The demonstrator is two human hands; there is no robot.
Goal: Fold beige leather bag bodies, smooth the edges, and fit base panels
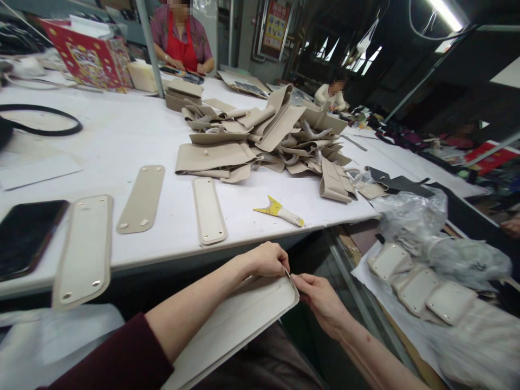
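A long whitish panel with a beige rim (pixel 244 317) lies across my lap, below the table's front edge. My left hand (pixel 268 260) is closed on its far upper edge, fingers bent down over it. At the rounded corner beside it, my right hand (pixel 312 290) pinches the rim between thumb and fingers. The two hands are close together but apart. On the table past them are a yellow and white forked tool (pixel 280 211), a narrow beige strip with a white face (pixel 209 211), a plain beige strip (pixel 142 200) and a wider white-faced strip (pixel 84 244).
Beige folded pieces (pixel 260 135) are heaped mid-table. A black phone (pixel 28 235) lies at the left edge. To the right, white-faced pieces (pixel 416 287) and clear plastic bags (pixel 467 260) rest on a lower surface. A person in a red apron (pixel 179 46) works across the table.
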